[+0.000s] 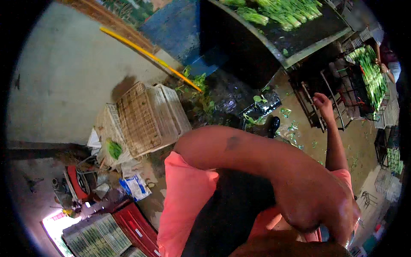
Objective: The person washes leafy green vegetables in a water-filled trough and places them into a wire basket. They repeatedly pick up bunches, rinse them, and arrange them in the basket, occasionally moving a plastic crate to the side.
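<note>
My left arm (239,150) stretches bare across the picture from a salmon-coloured sleeve (186,188) toward the lower right. Its hand cannot be made out there. My right hand (324,105) is raised at the right, fingers loosely bent, with nothing visible in it. Nearest to it is a dark metal frame (314,107); whether they touch I cannot tell. Just beyond lies a dark crate holding long green-and-white stalk vegetables (372,81). A black boot (274,126) stands on the wet floor.
Leafy greens (295,13) lie in a dark basin (314,48) at the top. Another person's hand (383,67) is by the stalks. A yellow pole (150,58) leans near the pale wall. Stacked plastic crates (145,120) stand left, red crates (132,225) lower left. Leaf scraps litter the floor.
</note>
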The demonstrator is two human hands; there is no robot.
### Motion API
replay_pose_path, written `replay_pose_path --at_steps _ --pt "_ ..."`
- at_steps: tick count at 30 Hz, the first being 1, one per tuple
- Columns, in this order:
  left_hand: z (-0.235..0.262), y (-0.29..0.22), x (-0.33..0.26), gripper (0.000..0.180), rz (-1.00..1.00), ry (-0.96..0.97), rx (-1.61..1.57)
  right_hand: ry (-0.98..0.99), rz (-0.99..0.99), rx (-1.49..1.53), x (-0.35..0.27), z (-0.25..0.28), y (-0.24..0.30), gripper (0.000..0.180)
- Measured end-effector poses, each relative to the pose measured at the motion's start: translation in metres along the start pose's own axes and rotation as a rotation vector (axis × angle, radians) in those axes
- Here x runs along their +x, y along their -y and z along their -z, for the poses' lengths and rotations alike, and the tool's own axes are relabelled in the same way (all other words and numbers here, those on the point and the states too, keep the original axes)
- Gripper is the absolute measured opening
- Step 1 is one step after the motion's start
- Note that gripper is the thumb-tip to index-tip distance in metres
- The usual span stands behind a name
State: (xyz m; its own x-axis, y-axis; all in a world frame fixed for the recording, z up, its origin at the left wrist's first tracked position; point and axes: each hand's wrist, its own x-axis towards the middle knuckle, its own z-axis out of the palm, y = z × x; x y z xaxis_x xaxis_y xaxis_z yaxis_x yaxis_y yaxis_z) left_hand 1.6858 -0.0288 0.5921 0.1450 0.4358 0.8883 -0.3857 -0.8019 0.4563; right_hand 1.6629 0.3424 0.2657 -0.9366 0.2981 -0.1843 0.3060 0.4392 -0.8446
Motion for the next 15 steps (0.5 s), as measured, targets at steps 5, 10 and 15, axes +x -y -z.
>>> replay_pose_path --at_steps 5,10,15 --pt "0.130 0.084 -0.019 0.018 0.277 0.079 0.130 -0.028 -0.001 -0.119 0.056 0.069 -0.050 0.037" --pt "0.279 0.162 -0.172 0.028 1.238 -0.765 0.958 0.112 0.105 -0.178 0.136 0.124 -0.063 0.043" --pt "0.400 0.176 -0.218 0.036 1.208 -1.369 0.792 0.170 0.242 -0.238 0.244 0.138 -0.029 0.038"
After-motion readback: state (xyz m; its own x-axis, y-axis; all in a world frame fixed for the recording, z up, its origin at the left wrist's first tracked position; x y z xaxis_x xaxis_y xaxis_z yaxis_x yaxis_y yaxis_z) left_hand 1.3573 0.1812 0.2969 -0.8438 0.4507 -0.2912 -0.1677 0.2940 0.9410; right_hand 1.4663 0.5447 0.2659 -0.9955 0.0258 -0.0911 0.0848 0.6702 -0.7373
